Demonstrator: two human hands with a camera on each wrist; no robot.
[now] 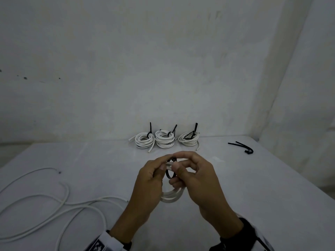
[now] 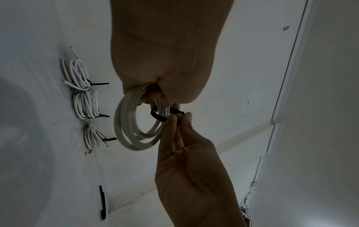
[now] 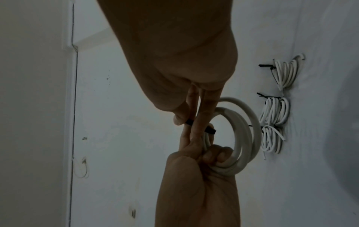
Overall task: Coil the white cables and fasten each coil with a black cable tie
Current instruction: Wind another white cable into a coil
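Above the table's middle, my left hand [image 1: 159,167] grips a white cable coil [image 1: 172,196] with its fingers curled round the strands. A black cable tie [image 1: 169,175] loops round the coil's upper part. My right hand [image 1: 181,165] pinches that tie between thumb and fingers. The left wrist view shows the coil [image 2: 134,122] hanging below my left hand [image 2: 153,96], with the tie [image 2: 161,117] bent round it. In the right wrist view, my right hand [image 3: 186,121] pinches the tie [image 3: 210,131] beside the coil [image 3: 246,138].
Three tied white coils [image 1: 145,140] [image 1: 165,139] [image 1: 188,139] stand in a row at the table's back edge by the wall. Spare black ties [image 1: 243,146] lie at the back right. A loose white cable [image 1: 54,196] sprawls over the table's left part.
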